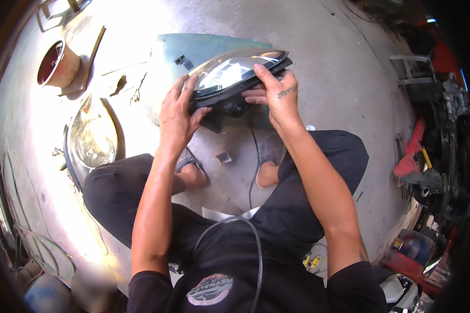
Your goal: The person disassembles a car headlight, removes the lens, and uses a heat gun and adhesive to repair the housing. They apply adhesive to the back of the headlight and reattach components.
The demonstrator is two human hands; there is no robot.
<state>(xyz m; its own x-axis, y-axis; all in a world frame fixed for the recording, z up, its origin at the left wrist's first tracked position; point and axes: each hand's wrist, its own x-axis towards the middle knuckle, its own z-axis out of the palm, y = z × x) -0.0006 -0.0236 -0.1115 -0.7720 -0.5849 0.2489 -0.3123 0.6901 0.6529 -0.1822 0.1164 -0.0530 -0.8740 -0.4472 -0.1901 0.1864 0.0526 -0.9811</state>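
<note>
A car headlight assembly (235,73) with a glossy clear lens and black housing is raised in front of me above a pale green panel (175,47) on the floor. My left hand (180,112) grips its left end, fingers over the lens and thumb at the lower rim. My right hand (277,91) grips the right part, thumb on the lens edge and fingers beneath the housing. A small dark piece (184,61) lies on the panel. A second headlight (93,133) lies on the floor beside my left knee.
A rusty bucket (57,65) and a long bar stand at upper left. Coiled hoses (42,248) lie at lower left. Along the right are a red metal tool (410,159), dark machinery and red trays (412,268). A small box (223,157) lies between my feet.
</note>
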